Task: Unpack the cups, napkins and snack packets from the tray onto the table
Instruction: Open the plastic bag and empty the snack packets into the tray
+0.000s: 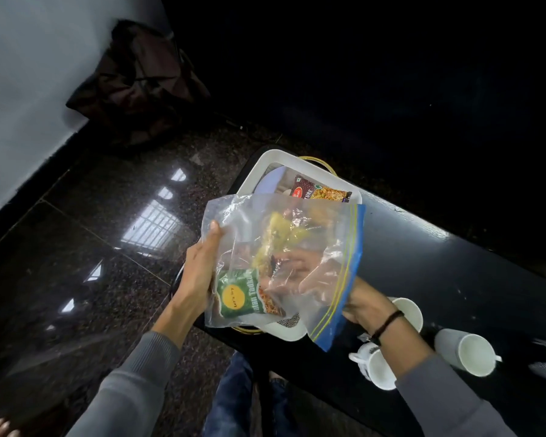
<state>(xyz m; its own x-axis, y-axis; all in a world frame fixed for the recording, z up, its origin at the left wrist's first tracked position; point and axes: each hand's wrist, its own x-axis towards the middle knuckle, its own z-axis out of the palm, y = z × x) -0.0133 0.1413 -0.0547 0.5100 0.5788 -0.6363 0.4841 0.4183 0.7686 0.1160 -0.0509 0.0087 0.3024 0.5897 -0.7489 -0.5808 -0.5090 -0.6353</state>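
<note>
A: Nearest the viewer, which items are already unpacked?

B: 3 white cups lie or stand on the dark table [438,263]: a cup on its side [374,367] at 5 o'clock, a second cup [468,351] further right, and a third cup [407,310] partly hidden behind the right wrist.

A: And the hands, at centre?

B: The left hand [199,272] pinches the closed end of a clear zip bag [284,263], thumb on top. The right hand [300,272] is pushed inside through the blue-edged mouth; whether its fingers have closed on a packet cannot be told through the plastic. A green snack packet [238,293] sits in the bag's lower corner at 7 o'clock, with a yellowish packet [275,234] above it.

A: Farther off, at 12 o'clock?

B: The white tray [265,162] holds a red snack packet [316,192]. No napkins can be made out.

A: Progress, then?

B: Judged partial: the cups look done, the snack packets remain bagged or on the tray.
</note>
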